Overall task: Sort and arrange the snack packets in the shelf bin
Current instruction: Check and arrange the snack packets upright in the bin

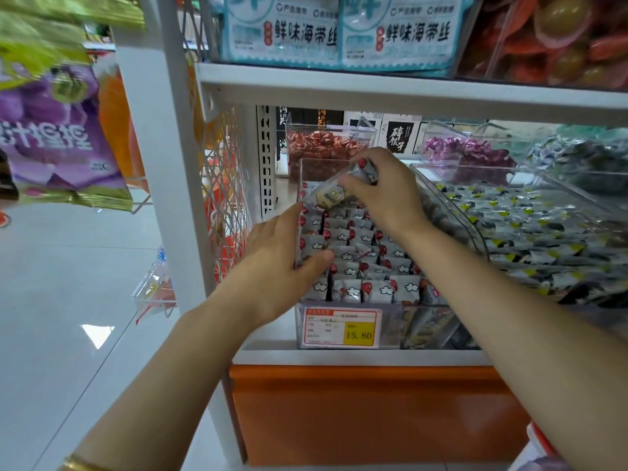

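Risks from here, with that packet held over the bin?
1. The right hand pinches a packet tilted over the back of the bin. A slip could land it crosswise on the standing packets.
2. The left hand has its thumb on the left rows, so moving it carelessly might topple them.
3. The neighbouring bin sits right beside, and a dropped packet could mix in.

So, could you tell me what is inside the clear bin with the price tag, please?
Rows of grey snack packets fill the clear bin. The left hand covers its left side, and lower layers are hidden.
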